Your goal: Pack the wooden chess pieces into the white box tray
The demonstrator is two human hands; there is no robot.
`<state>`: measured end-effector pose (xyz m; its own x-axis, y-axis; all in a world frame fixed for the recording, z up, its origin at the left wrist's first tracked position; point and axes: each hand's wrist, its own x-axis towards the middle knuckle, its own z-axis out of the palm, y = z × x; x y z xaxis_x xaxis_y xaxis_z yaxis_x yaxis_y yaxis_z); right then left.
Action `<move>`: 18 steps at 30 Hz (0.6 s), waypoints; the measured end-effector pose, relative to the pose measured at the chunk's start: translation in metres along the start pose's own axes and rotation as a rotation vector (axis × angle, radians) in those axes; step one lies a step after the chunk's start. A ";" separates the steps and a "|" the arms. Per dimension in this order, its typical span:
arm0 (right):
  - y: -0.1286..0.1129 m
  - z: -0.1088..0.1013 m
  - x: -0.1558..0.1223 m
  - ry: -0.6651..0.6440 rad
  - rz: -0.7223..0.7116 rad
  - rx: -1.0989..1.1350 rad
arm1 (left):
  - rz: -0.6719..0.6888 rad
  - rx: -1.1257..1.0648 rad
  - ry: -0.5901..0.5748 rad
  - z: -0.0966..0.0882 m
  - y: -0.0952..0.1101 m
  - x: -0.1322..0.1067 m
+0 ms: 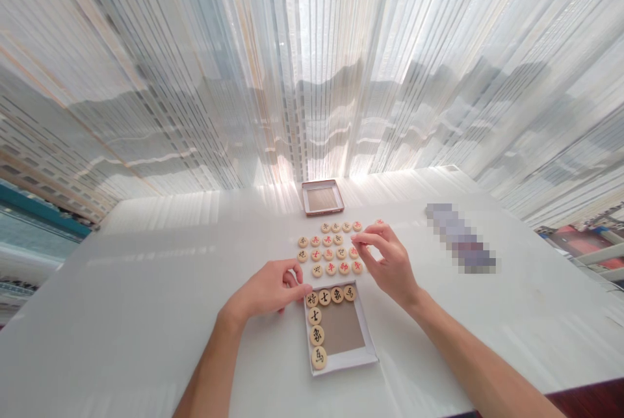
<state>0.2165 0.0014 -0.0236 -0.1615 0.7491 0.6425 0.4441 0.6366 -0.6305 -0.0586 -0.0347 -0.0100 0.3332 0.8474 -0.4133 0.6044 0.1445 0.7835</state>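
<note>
My left hand (273, 288) rests at the far left corner of an open shallow white box (345, 361), its thumb tip touching the rim and the other fingers loosely curled, apart from the thumb. Inside the box, round wooden Chinese chess pieces with black characters form one row along the far side and a column (316, 335) down the left. Beyond the box lie several rows of loose pieces (328, 253), some marked red, some black. Over their right side, my right hand (390, 262) pinches thumb and forefinger on what looks like a piece, mostly covered by the fingertips.
A second shallow box part (323, 212) with a reddish-brown edge stands behind the loose pieces. To the right, a blurred-out object (461, 239) lies on the white table (146, 314). Sheer striped curtains (312, 67) hang along the table's far edge.
</note>
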 end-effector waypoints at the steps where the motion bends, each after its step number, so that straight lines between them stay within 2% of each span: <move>1: 0.000 0.000 -0.001 -0.011 -0.004 0.007 | -0.008 -0.003 -0.015 0.001 0.001 0.001; 10: -0.006 0.004 -0.003 -0.126 0.046 0.038 | -0.003 0.037 -0.068 0.001 0.004 0.002; 18: -0.017 0.007 -0.009 -0.270 0.152 0.156 | 0.018 0.041 -0.067 0.002 -0.001 0.003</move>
<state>0.2042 -0.0146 -0.0220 -0.3409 0.8456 0.4107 0.3442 0.5188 -0.7825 -0.0562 -0.0331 -0.0129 0.3912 0.8131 -0.4311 0.6268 0.1076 0.7717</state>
